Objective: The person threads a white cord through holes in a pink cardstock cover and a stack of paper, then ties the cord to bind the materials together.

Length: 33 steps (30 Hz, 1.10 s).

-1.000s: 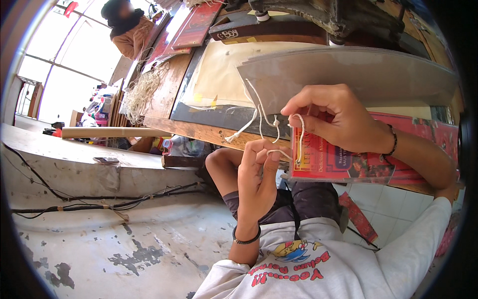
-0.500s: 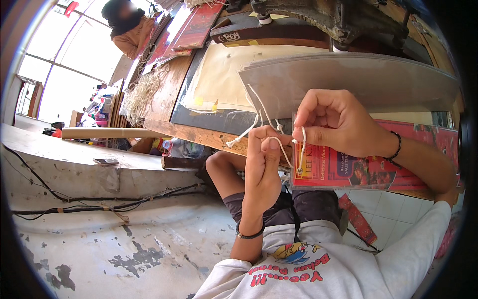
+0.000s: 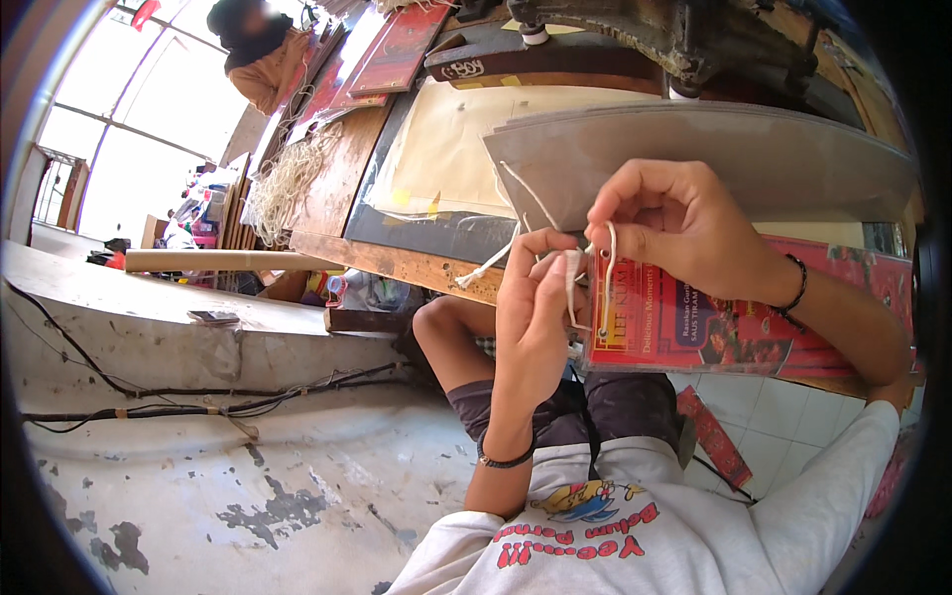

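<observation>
So both hands are up close together in front of the person, right at the edge of the counter [image 3: 397, 263]. The right hand [image 3: 684, 223] has its fingers curled in and is pinching a loop of white string [image 3: 608, 273] at the top corner of a stack of red printed cards [image 3: 734, 322]. The loop runs down the near edge of the stack, where a small hole sits in the card. The left hand [image 3: 535, 307] is just beside it, fingers pressed together around the same string, thumb up against the card edge. Loose ends of the string trail off up and to the left, over the counter edge.

The red cards are held in the air between the hands and the person's lap, sticking out toward the right, glossy with some food-type picture on them. Can't tell how many are in the stack.

Each wrist has a dark band on it. Behind the hands, a big grey board [image 3: 714, 149] lies on the counter, with a cream sheet [image 3: 456, 149] next to it. Further down the counter there's a heap of pale string [image 3: 288, 183] and some more red sheets [image 3: 397, 50]. Another person [image 3: 260, 55] is at the far end. To the left runs a worn concrete ledge [image 3: 149, 347] with black cables [image 3: 198, 402] along it.
</observation>
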Tool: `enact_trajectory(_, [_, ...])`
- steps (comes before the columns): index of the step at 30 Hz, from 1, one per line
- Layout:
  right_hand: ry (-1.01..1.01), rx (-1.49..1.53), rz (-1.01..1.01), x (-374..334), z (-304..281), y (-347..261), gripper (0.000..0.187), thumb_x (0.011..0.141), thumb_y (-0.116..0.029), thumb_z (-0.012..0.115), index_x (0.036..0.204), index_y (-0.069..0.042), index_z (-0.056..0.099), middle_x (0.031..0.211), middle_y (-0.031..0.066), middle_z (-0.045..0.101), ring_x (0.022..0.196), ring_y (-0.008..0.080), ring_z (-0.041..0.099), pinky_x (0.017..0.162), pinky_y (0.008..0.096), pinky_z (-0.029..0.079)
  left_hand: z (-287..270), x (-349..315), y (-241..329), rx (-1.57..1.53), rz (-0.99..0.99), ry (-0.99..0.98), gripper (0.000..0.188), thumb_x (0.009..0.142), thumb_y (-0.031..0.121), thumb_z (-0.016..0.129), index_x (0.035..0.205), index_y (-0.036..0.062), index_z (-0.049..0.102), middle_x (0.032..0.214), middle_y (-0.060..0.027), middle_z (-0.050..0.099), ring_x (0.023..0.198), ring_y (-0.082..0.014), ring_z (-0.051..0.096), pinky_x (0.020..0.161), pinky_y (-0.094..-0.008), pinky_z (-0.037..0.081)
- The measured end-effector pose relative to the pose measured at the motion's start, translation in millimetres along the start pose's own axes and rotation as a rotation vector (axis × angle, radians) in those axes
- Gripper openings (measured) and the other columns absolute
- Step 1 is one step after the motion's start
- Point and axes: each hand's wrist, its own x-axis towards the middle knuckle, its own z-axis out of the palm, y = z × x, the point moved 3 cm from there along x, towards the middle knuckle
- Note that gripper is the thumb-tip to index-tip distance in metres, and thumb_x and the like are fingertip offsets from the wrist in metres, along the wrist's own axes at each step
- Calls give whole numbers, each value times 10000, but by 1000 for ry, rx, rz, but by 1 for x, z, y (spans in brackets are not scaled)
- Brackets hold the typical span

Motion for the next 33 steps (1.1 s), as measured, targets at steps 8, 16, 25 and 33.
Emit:
enact_trajectory(8, [-39,-327,-96,4,-6,-2,96,921,22,690,1008,33,729,973,87,732,895,106,676,781,262,552,-4,9,0,-30,-93,-72,218,1055,66,562,1236,-46,517,1048,-74,706,935,-57,656,767,-180,530])
enact_trajectory(16, [-82,-364,-156,6,-8,-2,113,935,35,675,1031,33,734,1014,95,737,924,115,687,807,264,560,-4,11,6,78,-186,-120,334,1074,108,535,1339,-88,484,982,-55,716,806,-32,634,677,-182,515])
enact_trajectory(25, [-34,-257,-276,3,-8,-3,147,920,68,675,1052,22,721,1007,72,711,876,87,677,761,231,557,0,18,2,-81,-155,-100,314,1066,142,559,1319,-16,464,969,-76,715,748,-69,674,574,-184,524])
enact_trajectory(33, [52,-292,-283,1,-15,-1,113,864,104,665,943,30,693,983,81,707,835,69,663,659,205,525,-3,23,-8,-136,39,-156,342,992,-33,556,1170,87,290,1049,-173,712,827,-99,672,661,-212,547])
